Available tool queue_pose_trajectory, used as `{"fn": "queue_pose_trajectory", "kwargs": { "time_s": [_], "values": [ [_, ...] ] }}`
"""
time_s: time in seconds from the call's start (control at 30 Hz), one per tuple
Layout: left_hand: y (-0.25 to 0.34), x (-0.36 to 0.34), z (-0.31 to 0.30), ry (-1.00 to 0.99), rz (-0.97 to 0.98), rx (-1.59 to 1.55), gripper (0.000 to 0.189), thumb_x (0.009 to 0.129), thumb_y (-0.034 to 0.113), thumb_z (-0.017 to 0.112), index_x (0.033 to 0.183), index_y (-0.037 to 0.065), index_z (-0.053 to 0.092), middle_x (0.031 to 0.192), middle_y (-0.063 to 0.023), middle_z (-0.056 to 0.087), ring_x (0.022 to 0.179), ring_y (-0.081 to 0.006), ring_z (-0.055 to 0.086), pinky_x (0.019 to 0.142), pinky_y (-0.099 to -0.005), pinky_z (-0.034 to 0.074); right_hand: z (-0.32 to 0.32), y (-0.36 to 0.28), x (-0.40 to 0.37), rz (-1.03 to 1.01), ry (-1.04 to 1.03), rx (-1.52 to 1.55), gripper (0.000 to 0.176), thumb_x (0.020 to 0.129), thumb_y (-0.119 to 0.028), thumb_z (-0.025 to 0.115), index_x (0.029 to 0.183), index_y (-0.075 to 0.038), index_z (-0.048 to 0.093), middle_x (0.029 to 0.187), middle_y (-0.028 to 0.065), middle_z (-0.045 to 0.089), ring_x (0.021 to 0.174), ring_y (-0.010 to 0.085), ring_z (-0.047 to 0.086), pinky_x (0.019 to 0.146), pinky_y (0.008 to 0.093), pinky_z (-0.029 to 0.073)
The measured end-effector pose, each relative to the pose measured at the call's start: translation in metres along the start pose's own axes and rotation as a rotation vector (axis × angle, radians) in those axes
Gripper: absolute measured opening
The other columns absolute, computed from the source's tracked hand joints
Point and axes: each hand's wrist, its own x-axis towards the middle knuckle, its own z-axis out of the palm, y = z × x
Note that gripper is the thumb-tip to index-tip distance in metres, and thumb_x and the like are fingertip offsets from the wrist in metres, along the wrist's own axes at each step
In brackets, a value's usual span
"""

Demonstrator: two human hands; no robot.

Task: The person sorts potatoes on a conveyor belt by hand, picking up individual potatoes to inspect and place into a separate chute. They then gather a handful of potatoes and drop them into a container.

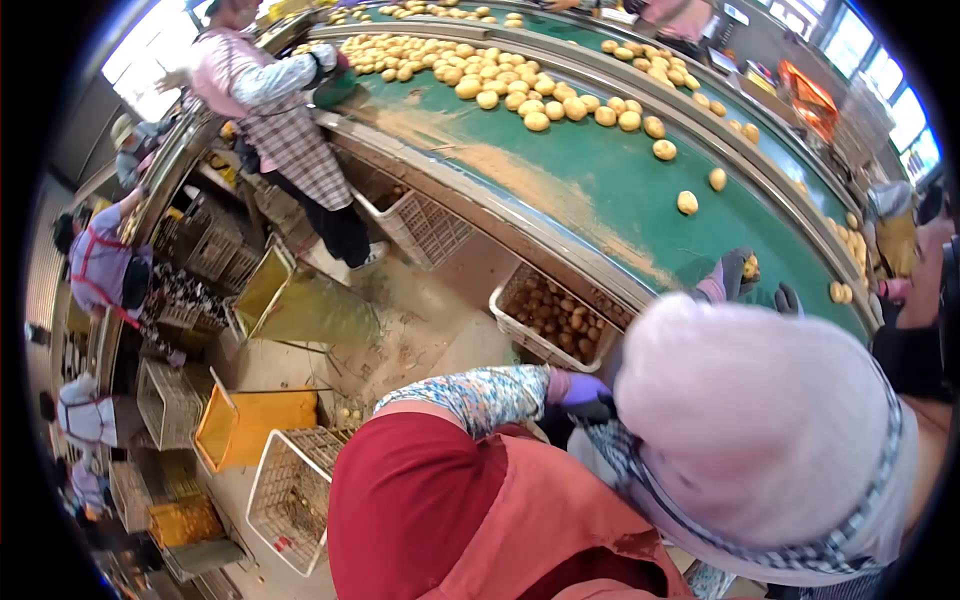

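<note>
My left hand [582, 390], in a purple glove with dark fingers, reaches out of a floral sleeve [480, 394]. Its fingers look curled beside a co-worker's checked strap [618, 445]; whatever they hold, if anything, is hidden. My right hand does not show. Close in front of me, the co-worker's pale cap [740, 400] covers much of the view. That person's gloved hands are over the green conveyor belt [640, 215], one with a potato [751, 268] in it.
Many potatoes [500, 75] lie on the belt. Crates with potatoes [560, 315] stand beneath its edge. On the floor at left are a white crate [290, 490] and an orange container [255, 425]. Another person [270, 120] stands at the belt, with several more people further left.
</note>
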Motion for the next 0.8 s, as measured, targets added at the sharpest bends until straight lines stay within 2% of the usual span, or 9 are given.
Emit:
{"fn": "queue_pose_trajectory", "kwargs": {
  "time_s": [0.1,0.17,0.3,0.37,0.4,0.5,0.57,0.7,0.8],
  "values": [
    [0.021,-0.015,0.039,-0.255,0.233,-0.261,0.041,0.097,0.026,0.062,0.134,0.006,0.062,0.126,-0.0102,0.068,0.116,-0.0166,0.061,0.104,-0.036,0.047,0.029,-0.015,0.007,0.011,-0.012,0.039,0.036,0.096,-0.009,0.06,0.131,-0.005,0.062,0.121,0.005,0.065,0.106,0.017,0.056,0.092,0.0311,0.048],
    [0.032,-0.026,0.016,-0.267,0.345,-0.036,0.046,0.102,0.022,0.059,0.144,0.005,0.053,0.141,-0.0103,0.06,0.126,-0.0184,0.056,0.11,-0.0357,0.042,0.05,-0.018,0.012,0.037,0.002,0.034,0.035,0.096,-0.008,0.06,0.131,-0.005,0.062,0.12,0.0046,0.065,0.104,0.0163,0.057,0.091,0.0305,0.048],
    [0.105,-0.087,-0.112,-0.248,0.017,-0.098,0.047,0.1,0.027,0.059,0.143,0.008,0.054,0.132,-0.01,0.066,0.121,-0.0188,0.062,0.102,-0.0345,0.05,0.135,-0.019,0.009,0.137,-0.013,-0.02,0.035,0.096,-0.006,0.061,0.131,-0.004,0.062,0.118,0.0039,0.066,0.102,0.0147,0.058,0.09,0.0294,0.049],
    [0.091,-0.105,-0.172,-0.031,0.339,0.101,0.047,0.099,0.028,0.061,0.142,0.008,0.055,0.127,-0.0101,0.068,0.113,-0.0172,0.065,0.097,-0.0327,0.053,0.188,-0.021,-0.002,0.198,-0.032,-0.011,0.035,0.096,-0.006,0.061,0.131,-0.004,0.062,0.117,0.0036,0.066,0.1,0.0139,0.058,0.089,0.0288,0.049],
    [0.106,-0.13,-0.208,-0.015,0.23,0.012,0.041,0.101,0.021,0.06,0.139,0.005,0.056,0.127,-0.0107,0.068,0.112,-0.0155,0.064,0.098,-0.0309,0.052,0.217,-0.025,-0.016,0.236,-0.047,0.006,0.035,0.096,-0.005,0.061,0.131,-0.004,0.062,0.117,0.0034,0.067,0.1,0.0135,0.058,0.088,0.0285,0.049],
    [0.063,-0.169,-0.295,0.182,0.463,-0.204,0.034,0.1,0.011,0.06,0.133,0.004,0.058,0.114,-0.0064,0.068,0.098,-0.0124,0.063,0.088,-0.0294,0.053,0.308,-0.04,-0.05,0.351,-0.16,0.103,0.035,0.096,-0.004,0.062,0.131,-0.003,0.062,0.116,0.0029,0.067,0.098,0.0123,0.059,0.087,0.0277,0.05],
    [0.055,-0.216,-0.353,0.436,0.285,-0.113,0.03,0.1,0.01,0.061,0.129,0.005,0.062,0.11,-0.0049,0.069,0.095,-0.0133,0.062,0.085,-0.0284,0.052,0.359,-0.061,-0.057,0.392,-0.294,0.215,0.035,0.096,-0.004,0.062,0.131,-0.003,0.062,0.115,0.0025,0.068,0.096,0.0115,0.06,0.086,0.0271,0.05],
    [-0.025,-0.261,-0.468,1.01,0.28,0.131,0.032,0.098,0.009,0.061,0.128,0.0,0.063,0.118,-0.0142,0.07,0.107,-0.0187,0.065,0.094,-0.032,0.051,0.416,-0.179,0.039,0.332,-0.414,0.362,0.034,0.097,-0.005,0.062,0.131,-0.003,0.062,0.116,0.0016,0.066,0.101,0.0102,0.058,0.09,0.0267,0.05],
    [-0.054,-0.276,-0.508,1.16,0.198,0.061,0.033,0.099,0.013,0.059,0.127,-0.003,0.062,0.115,-0.0155,0.071,0.106,-0.0193,0.066,0.093,-0.0326,0.052,0.451,-0.271,0.106,0.283,-0.366,0.279,0.035,0.098,-0.011,0.061,0.132,-0.004,0.06,0.107,0.0002,0.065,0.093,0.0083,0.057,0.082,0.0233,0.048]
  ]
}}
